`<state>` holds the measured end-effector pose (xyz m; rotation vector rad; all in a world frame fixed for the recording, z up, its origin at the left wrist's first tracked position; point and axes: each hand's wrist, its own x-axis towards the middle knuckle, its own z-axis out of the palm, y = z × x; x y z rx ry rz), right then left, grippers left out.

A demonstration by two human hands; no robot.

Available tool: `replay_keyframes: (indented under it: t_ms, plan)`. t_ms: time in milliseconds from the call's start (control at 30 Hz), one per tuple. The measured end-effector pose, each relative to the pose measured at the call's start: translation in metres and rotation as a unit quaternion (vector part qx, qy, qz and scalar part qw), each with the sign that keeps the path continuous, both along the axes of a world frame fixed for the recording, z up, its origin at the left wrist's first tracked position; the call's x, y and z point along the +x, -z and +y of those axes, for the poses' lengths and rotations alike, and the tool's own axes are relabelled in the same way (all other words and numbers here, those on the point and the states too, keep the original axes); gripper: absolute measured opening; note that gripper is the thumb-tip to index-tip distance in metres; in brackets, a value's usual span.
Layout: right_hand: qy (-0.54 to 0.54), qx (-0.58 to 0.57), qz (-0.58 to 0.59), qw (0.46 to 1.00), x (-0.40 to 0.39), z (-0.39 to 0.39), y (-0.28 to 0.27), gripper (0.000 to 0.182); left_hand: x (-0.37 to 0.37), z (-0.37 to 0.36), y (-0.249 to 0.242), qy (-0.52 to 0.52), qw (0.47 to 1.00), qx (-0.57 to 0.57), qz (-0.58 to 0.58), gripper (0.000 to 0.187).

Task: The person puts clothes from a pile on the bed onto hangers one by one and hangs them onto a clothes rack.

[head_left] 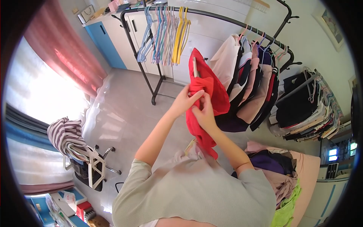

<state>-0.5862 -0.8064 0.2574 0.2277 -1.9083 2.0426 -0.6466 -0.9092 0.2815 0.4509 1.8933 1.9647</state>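
A bright red garment (215, 90) hangs bunched in front of me, held by both hands. My left hand (185, 100) has its fingers closed on the cloth, near the fold. Right beside it, my right hand (204, 112) pinches the same cloth, and the fingers of the two hands meet. A pale strip (195, 67) shows against the upper part of the garment; I cannot tell what it is. Below the hands the red cloth hangs down in front of my grey-green shirt (204, 189).
Ahead, a black rack (211, 15) bears empty hangers (162, 38) at left and hung clothes (249, 79) at right. Another loaded rack (306, 102) stands farther right. Piled clothes (272, 166) lie at lower right. A chair (89, 166) with striped cloth is at left.
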Motion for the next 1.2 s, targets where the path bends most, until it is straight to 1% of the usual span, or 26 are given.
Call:
replay_keyframes:
  t_ms: [33, 67, 100, 133, 200, 233, 267, 333, 367, 400, 467, 533, 567, 600, 667, 733, 800, 867, 900, 1000, 1033, 1067, 1100, 1133, 1167, 1200]
  plan:
    - [0.013, 0.088, 0.011, 0.996, -0.008, 0.003, 0.006, 0.050, -0.009, 0.002, -0.005, -0.030, 0.999, -0.010, 0.018, 0.045]
    - [0.008, 0.109, 0.028, 0.994, -0.017, 0.003, 0.009, 0.055, -0.015, 0.004, -0.010, -0.059, 0.997, -0.020, 0.036, 0.043]
    - [0.001, 0.139, -0.001, 0.990, -0.022, 0.005, 0.007, 0.054, -0.020, 0.007, -0.017, -0.075, 0.996, 0.044, -0.004, 0.036]
    - [-0.006, 0.169, -0.030, 0.985, -0.028, 0.008, 0.005, 0.054, -0.031, 0.009, -0.013, -0.076, 0.996, 0.042, -0.001, 0.036]
    - [-0.019, 0.166, -0.007, 0.986, -0.045, 0.011, 0.000, 0.056, -0.057, 0.012, 0.001, -0.128, 0.990, 0.030, 0.058, 0.034]
    - [-0.033, 0.165, 0.014, 0.986, -0.053, 0.014, -0.004, 0.058, -0.066, 0.015, 0.004, -0.162, 0.976, -0.044, 0.137, 0.030]
    - [-0.032, 0.164, 0.015, 0.986, -0.060, 0.022, -0.009, 0.058, -0.075, 0.017, 0.007, -0.162, 0.976, -0.045, 0.139, 0.030]
    - [-0.139, 0.179, -0.056, 0.972, -0.072, 0.040, -0.030, 0.058, -0.085, 0.021, -0.007, -0.207, 0.944, -0.158, 0.203, 0.030]
    - [-0.125, 0.173, -0.041, 0.976, -0.080, 0.049, -0.033, 0.050, -0.092, 0.022, -0.007, -0.200, 0.935, -0.172, 0.239, 0.031]
    - [-0.106, 0.167, -0.095, 0.976, -0.093, 0.062, -0.024, 0.040, -0.094, 0.024, -0.009, -0.199, 0.934, -0.174, 0.240, 0.031]
    - [0.020, 0.238, -0.053, 0.970, -0.114, 0.088, -0.027, 0.035, -0.094, 0.027, -0.017, -0.216, 0.898, -0.247, 0.291, 0.035]
    - [0.180, 0.375, 0.033, 0.909, -0.133, 0.102, -0.041, 0.040, -0.098, 0.026, -0.018, -0.205, 0.896, -0.243, 0.311, 0.038]
    - [0.210, 0.369, 0.067, 0.903, -0.146, 0.106, -0.042, 0.043, -0.099, 0.026, -0.020, -0.205, 0.890, -0.249, 0.323, 0.038]
    - [0.209, 0.370, 0.064, 0.903, -0.162, 0.110, -0.039, 0.043, -0.098, 0.027, -0.022, -0.203, 0.885, -0.254, 0.333, 0.037]
    - [0.281, 0.402, 0.129, 0.862, -0.191, 0.113, -0.030, 0.044, -0.097, 0.028, -0.028, -0.197, 0.884, -0.261, 0.333, 0.036]
    - [0.285, 0.397, 0.137, 0.861, -0.204, 0.108, -0.035, 0.042, -0.097, 0.025, -0.034, -0.193, 0.882, -0.267, 0.338, 0.036]
    - [0.292, 0.391, 0.147, 0.860, -0.221, 0.106, -0.040, 0.040, -0.098, 0.020, -0.037, -0.157, 0.891, -0.268, 0.331, 0.034]
    - [0.235, 0.457, 0.117, 0.850, -0.237, 0.108, -0.040, 0.035, -0.100, 0.013, -0.037, -0.145, 0.890, -0.265, 0.343, 0.035]
    - [0.211, 0.436, 0.109, 0.868, -0.246, 0.111, -0.042, 0.026, -0.102, 0.008, -0.036, -0.136, 0.887, -0.261, 0.355, 0.035]
    - [0.180, 0.412, 0.054, 0.892, -0.278, 0.122, -0.040, 0.023, -0.113, -0.013, -0.032, -0.108, 0.903, -0.268, 0.318, 0.038]
    - [0.170, 0.394, 0.000, 0.903, -0.277, 0.119, -0.058, 0.026, -0.115, -0.019, -0.033, -0.105, 0.903, -0.267, 0.319, 0.038]
    - [0.174, 0.394, -0.001, 0.903, -0.291, 0.124, -0.051, 0.026, -0.117, -0.025, -0.035, -0.080, 0.894, -0.280, 0.340, 0.038]
    - [0.093, 0.203, -0.114, 0.968, -0.313, 0.137, -0.039, 0.026, -0.119, -0.030, -0.037, -0.057, 0.883, -0.292, 0.362, 0.038]
    - [0.005, 0.000, -0.220, 0.976, -0.329, 0.149, -0.034, 0.027, -0.121, -0.034, -0.038, -0.056, 0.883, -0.289, 0.364, 0.038]
    - [-0.002, -0.072, -0.260, 0.963, -0.334, 0.155, -0.037, 0.024, -0.122, -0.038, -0.039, -0.032, 0.887, -0.292, 0.357, 0.038]
    - [-0.001, -0.072, -0.260, 0.963, -0.355, 0.176, -0.026, 0.024, -0.122, -0.041, -0.041, -0.009, 0.890, -0.294, 0.350, 0.038]
